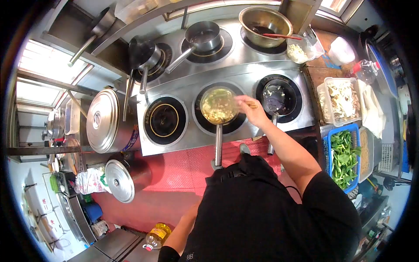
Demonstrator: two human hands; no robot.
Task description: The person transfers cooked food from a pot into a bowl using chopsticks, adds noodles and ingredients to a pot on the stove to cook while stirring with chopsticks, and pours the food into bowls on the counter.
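My right hand (pixel 248 108) is closed beside the saucepan (pixel 218 105) on the middle front burner. A brown, wooden-looking handle end (pixel 252 105) pokes out of its fist; motion blur hides the rest of that utensil. Inside the pan is chopped, pale yellowish food in liquid, and the pan's long metal handle (pixel 218 146) points toward my body. A second pan (pixel 277 97), dark inside with scattered white bits, stands on the right front burner. My left hand (pixel 192 212) hangs low at my side, its fingers mostly hidden behind my black clothing.
Pots (pixel 203 37) and a large metal bowl (pixel 265 26) with a red-handled utensil occupy the back burners. At right are a tub of sliced mushrooms (pixel 342 100) and a blue basket (pixel 328 157) of greens. Lidded stockpots (pixel 102 120) stand left; an oil bottle (pixel 158 236) is behind.
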